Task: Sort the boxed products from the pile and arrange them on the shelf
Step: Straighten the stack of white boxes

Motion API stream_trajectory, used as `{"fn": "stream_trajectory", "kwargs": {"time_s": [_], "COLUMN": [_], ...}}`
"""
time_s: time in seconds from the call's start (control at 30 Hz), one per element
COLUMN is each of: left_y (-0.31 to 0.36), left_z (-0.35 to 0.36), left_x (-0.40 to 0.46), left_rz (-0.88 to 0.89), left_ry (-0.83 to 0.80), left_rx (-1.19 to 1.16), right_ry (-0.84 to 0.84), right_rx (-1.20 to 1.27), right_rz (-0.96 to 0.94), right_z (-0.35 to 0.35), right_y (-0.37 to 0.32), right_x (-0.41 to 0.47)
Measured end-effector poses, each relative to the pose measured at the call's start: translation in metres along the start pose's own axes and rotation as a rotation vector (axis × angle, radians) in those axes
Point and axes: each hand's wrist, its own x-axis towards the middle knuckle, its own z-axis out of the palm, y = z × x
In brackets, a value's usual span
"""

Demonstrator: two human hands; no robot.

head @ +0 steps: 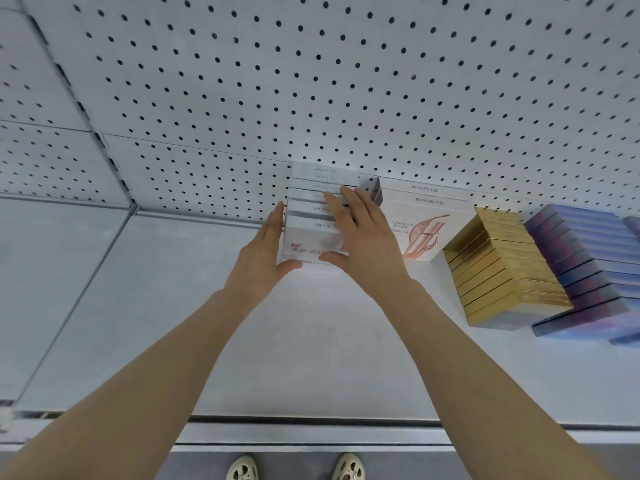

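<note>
A row of several white boxes (313, 220) with grey lettering and a red mark on the front one stands on the white shelf (242, 341), reaching back to the pegboard. My left hand (266, 251) lies flat against the row's left side, its thumb under the front box. My right hand (363, 237) rests with straight fingers over the row's top and right side, thumb at the front face. Right of it stand white boxes with an orange drawing (426, 223), a row of gold boxes (502, 268) and a row of blue-purple boxes (585, 268).
A white pegboard wall (311, 81) backs the shelf. A small dark purple box (372, 190) shows behind my right hand. The shelf's front lip (311, 434) runs along the bottom, with my two shoes (294, 467) on the grey floor below. An adjoining shelf section (52, 271) lies left.
</note>
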Motion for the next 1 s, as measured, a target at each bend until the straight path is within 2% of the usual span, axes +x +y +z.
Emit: {"fn": "stream_trajectory", "kwargs": {"time_s": [0.17, 0.3, 0.43, 0.57, 0.67, 0.77, 1.0], "left_y": [0.007, 0.010, 0.006, 0.001, 0.001, 0.004, -0.002], "left_z": [-0.014, -0.021, -0.017, -0.015, -0.011, -0.005, -0.014], "left_x": [-0.010, -0.018, -0.014, 0.006, 0.017, 0.020, 0.036], "left_rz": [0.041, 0.000, -0.078, -0.198, -0.188, -0.201, -0.237], "left_ry": [0.054, 0.108, 0.023, -0.055, -0.155, -0.225, -0.272], "left_rx": [0.044, 0.030, -0.056, -0.127, -0.147, -0.185, -0.462], "right_ry": [-0.005, 0.039, -0.021, -0.075, -0.140, -0.112, -0.133], "right_rx": [-0.017, -0.011, 0.053, 0.240, 0.321, 0.435, 0.663], "right_rz": [0.018, 0.033, 0.161, 0.392, 0.410, 0.478, 0.517], "right_z": [-0.010, -0.015, -0.014, -0.008, 0.000, 0.003, -0.004], "right_y": [-0.005, -0.009, -0.012, -0.010, -0.012, -0.014, -0.005], "right_x": [-0.009, -0.020, -0.014, 0.010, 0.015, 0.015, 0.030]}}
